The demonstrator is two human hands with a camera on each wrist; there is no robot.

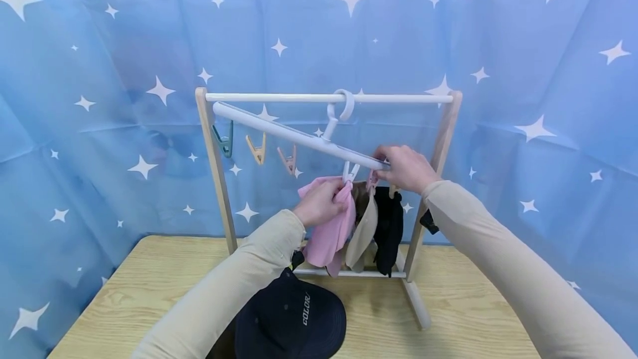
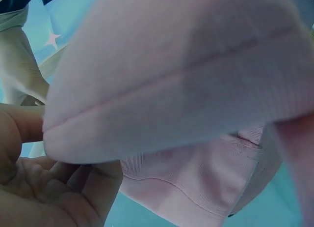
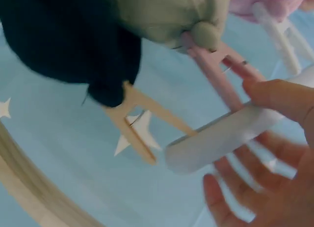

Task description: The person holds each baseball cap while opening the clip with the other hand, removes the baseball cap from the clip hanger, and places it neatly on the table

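My left hand pinches the edge of a pink cap, which hangs from a white clothespin. In the left wrist view the pink brim fills much of the picture. My right hand grips the low right end of a white clip hanger, thumb on one side and fingers on the other. Beside the pink cap hang a beige cap on a pink clothespin and a black cap on a yellow clothespin. The hanger tilts down to the right.
The hanger's hook sits over the top bar of a wooden-sided rack. Green, yellow and pink clothespins dangle on the left. A dark cap lies on the table. A starry blue curtain hangs behind.
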